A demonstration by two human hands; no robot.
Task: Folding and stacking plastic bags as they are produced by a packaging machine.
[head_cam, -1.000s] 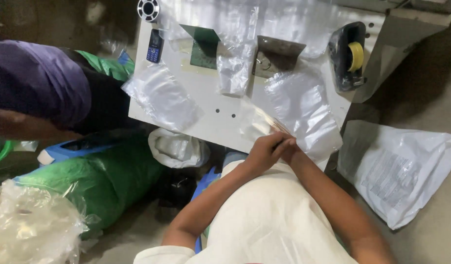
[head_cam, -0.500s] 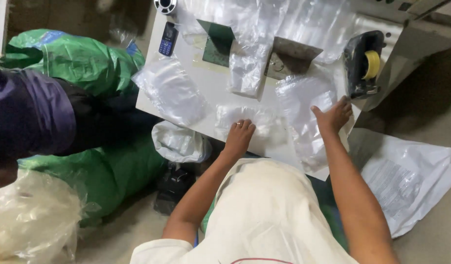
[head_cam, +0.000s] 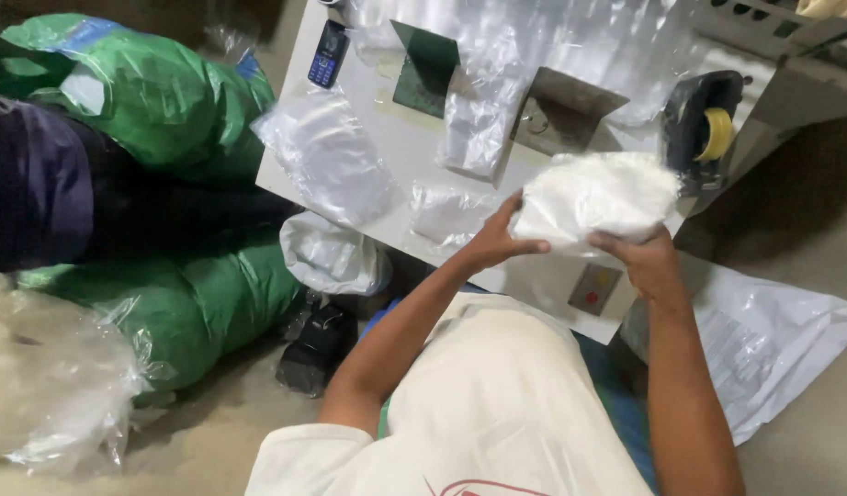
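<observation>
Both hands, left hand [head_cam: 497, 241] and right hand [head_cam: 646, 262], are lifting a white bag [head_cam: 596, 197] just above the counter [head_cam: 414, 152], fingers pinching its lower edge from each side, steadying it.

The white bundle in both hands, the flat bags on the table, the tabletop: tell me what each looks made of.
White bundle: probably soft fabric or fibre inside thin clear film; matte, with a glossy skin. Left hand and right hand grip it.
Flat bags: thin clear plastic, judging by the wrinkles and glare.
Tabletop: smooth, white, hard; painted metal or laminate, unclear which.
</observation>
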